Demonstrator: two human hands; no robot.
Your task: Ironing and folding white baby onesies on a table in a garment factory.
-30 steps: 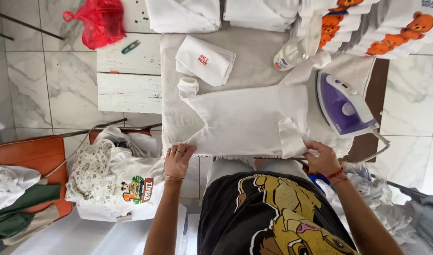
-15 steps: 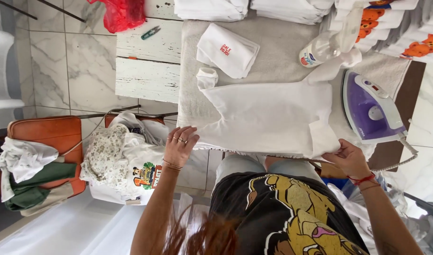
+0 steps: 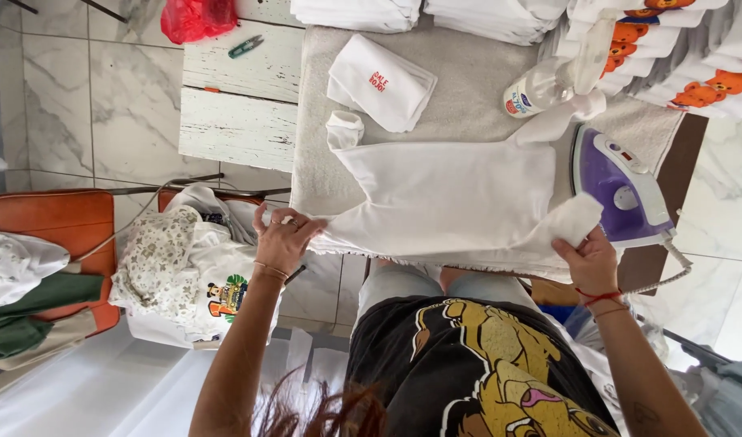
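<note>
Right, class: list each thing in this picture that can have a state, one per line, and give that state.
White garment: spread flat on the padded board, both lower corners gripped.
Left hand: pinching one corner.
Right hand: gripping the other corner.
Purple iron: set down beside the garment, not held.
Spray bottle: lying on its side.
Folded white cloth: folded.
Clothes on chair: unfolded heap.

Likely garment workshop: ironing table point(image 3: 468, 89), iron point(image 3: 621, 190), folded shirt stacks point(image 3: 670, 48)
</note>
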